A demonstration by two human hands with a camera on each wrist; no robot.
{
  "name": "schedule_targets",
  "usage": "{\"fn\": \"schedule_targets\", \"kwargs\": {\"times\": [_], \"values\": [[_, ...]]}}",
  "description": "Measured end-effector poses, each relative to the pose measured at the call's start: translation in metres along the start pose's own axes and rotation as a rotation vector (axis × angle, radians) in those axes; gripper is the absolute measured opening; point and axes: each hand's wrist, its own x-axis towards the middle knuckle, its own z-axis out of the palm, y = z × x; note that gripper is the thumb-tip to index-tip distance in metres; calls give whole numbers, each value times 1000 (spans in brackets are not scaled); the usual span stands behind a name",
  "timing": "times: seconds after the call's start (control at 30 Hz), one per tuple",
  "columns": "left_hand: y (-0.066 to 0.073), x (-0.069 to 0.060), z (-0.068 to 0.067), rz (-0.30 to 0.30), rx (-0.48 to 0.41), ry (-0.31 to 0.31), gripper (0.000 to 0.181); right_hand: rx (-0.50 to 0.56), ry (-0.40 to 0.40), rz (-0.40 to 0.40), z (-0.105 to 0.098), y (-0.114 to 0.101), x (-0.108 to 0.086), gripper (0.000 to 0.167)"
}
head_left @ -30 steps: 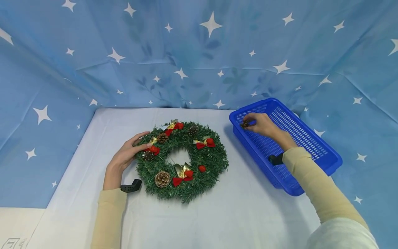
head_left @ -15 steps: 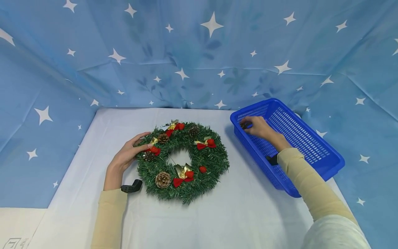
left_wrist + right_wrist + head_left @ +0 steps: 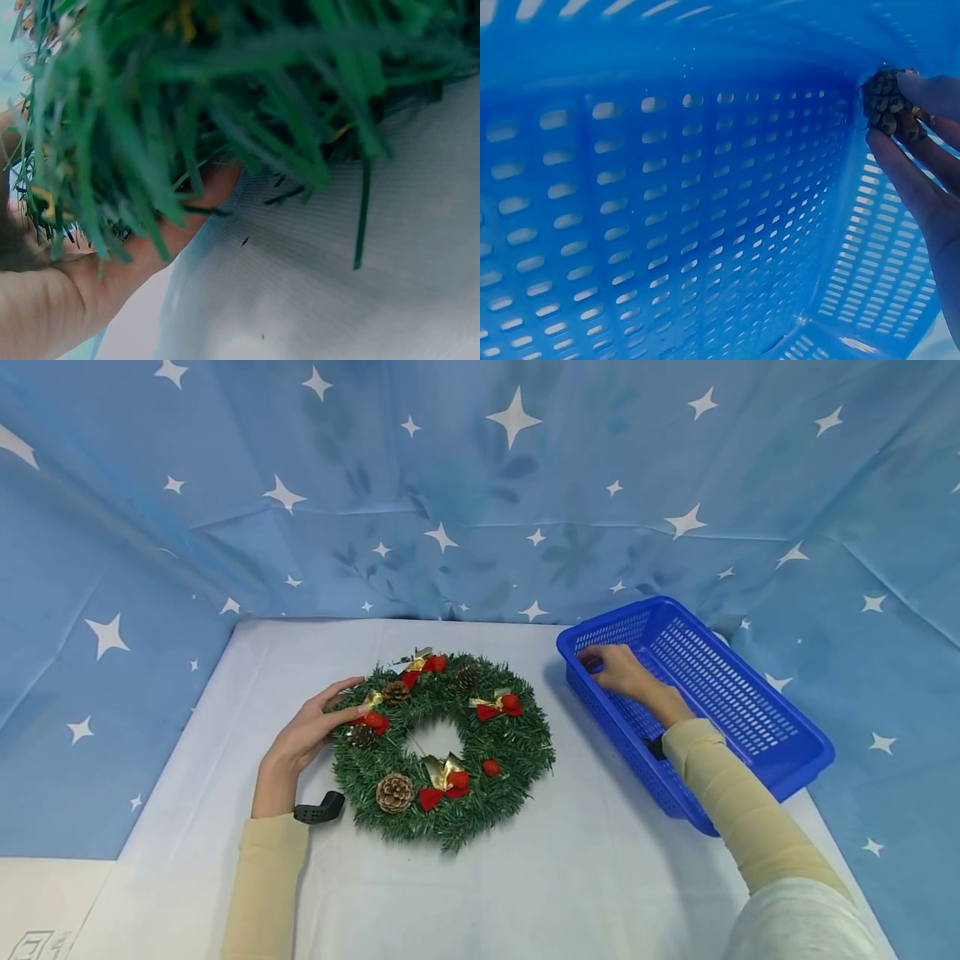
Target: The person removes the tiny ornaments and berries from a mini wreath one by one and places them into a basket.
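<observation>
A green wreath (image 3: 517,785) with red bows, gold ribbons and pinecones lies on the white table. My left hand (image 3: 303,735) holds its left side, thumb on top near a red bow; the left wrist view has the hand (image 3: 150,247) partly hidden under green needles (image 3: 247,97). Inside the far left end of the blue basket (image 3: 806,752), my right hand (image 3: 626,675) pinches a small pinecone. In the right wrist view the pinecone (image 3: 887,101) sits between thumb and fingers of that hand (image 3: 930,180), close to the basket wall (image 3: 667,225).
The basket stands at the right of the white table (image 3: 510,893), angled, its far corner near the back edge. Blue star-patterned cloth (image 3: 465,468) hangs behind and at both sides. A black wrist device (image 3: 320,808) is on the left wrist, near the wreath.
My right hand has shifted slightly left and lower into the basket's far left end, still with the pinecone. The left hand has stayed on the wreath.
</observation>
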Motion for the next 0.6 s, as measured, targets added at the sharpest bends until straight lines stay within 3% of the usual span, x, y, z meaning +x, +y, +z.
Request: {"fn": "schedule_targets", "kwargs": {"times": [0.6], "values": [[1,0,-1,9,-10,-1,74,-17,-26,-8,7,-13,4,41]]}}
